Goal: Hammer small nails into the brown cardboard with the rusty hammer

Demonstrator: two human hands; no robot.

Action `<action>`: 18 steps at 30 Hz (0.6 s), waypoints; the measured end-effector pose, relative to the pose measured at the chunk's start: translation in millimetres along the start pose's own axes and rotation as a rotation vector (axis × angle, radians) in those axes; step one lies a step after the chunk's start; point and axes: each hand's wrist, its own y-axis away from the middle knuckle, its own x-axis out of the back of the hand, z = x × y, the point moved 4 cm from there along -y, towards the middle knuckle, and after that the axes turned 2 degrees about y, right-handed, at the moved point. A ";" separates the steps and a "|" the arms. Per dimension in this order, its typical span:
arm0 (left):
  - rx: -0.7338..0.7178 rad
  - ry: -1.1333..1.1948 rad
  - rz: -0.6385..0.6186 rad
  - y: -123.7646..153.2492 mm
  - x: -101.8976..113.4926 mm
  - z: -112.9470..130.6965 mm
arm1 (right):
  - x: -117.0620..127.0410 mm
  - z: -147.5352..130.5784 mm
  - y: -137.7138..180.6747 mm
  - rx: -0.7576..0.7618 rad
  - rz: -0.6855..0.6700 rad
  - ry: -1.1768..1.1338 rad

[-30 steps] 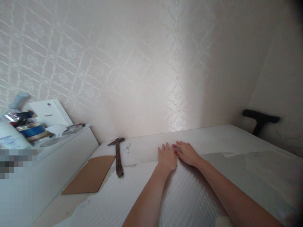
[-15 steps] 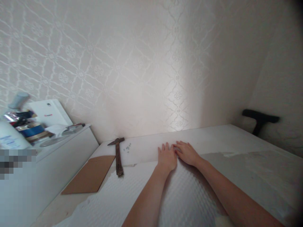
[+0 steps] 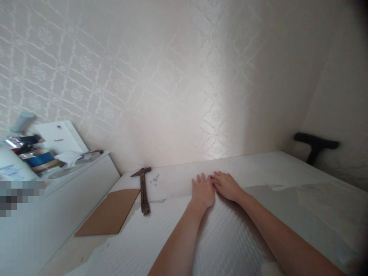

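Observation:
My left hand (image 3: 203, 191) lies flat, fingers stretched towards the wall, at the far edge of a white textured sheet (image 3: 230, 237). Beside it, touching near the fingertips, my right hand (image 3: 228, 186) rests palm down with fingers extended. Neither hand shows anything held; what lies under the palms is hidden. To the left of my hands lies a hammer (image 3: 144, 191) with a worn wooden handle, its head towards the wall. Several small shiny metal pieces (image 3: 155, 179), too small to name, are scattered by the hammer head.
A brown board (image 3: 110, 212) lies left of the hammer. Further left, a white cabinet (image 3: 77, 199) carries a white box (image 3: 61, 138), a blue tape roll (image 3: 38, 159) and a bottle (image 3: 13, 166). A patterned wall (image 3: 172, 96) closes the back. A black T-shaped object (image 3: 316, 143) stands at the right.

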 end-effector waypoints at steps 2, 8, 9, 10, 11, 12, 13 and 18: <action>0.001 0.002 -0.005 0.4 0.6 0.3 | 0.0 -0.1 0.0 0.001 0.002 0.005; 0.002 -0.001 0.001 -0.2 0.1 0.1 | 0.4 -0.9 0.8 -0.010 -0.002 0.005; 0.001 -0.001 0.001 -0.4 -0.1 0.0 | 0.5 -0.9 0.8 -0.010 -0.002 0.005; 0.001 -0.002 0.000 -0.5 -0.3 0.0 | 0.5 -0.8 0.7 -0.009 -0.002 0.004; 0.002 -0.004 -0.005 -0.6 -0.4 -0.1 | 0.6 -0.7 0.5 -0.008 -0.003 0.002; 0.003 -0.005 -0.009 -0.6 -0.4 -0.1 | 0.6 -0.4 0.2 -0.008 -0.003 0.001; 0.004 -0.006 -0.014 -0.5 -0.3 0.0 | 0.6 -0.1 -0.1 -0.008 -0.003 0.000; 0.001 0.003 -0.011 0.2 2.0 0.9 | -0.3 0.4 -1.2 -0.006 -0.006 0.004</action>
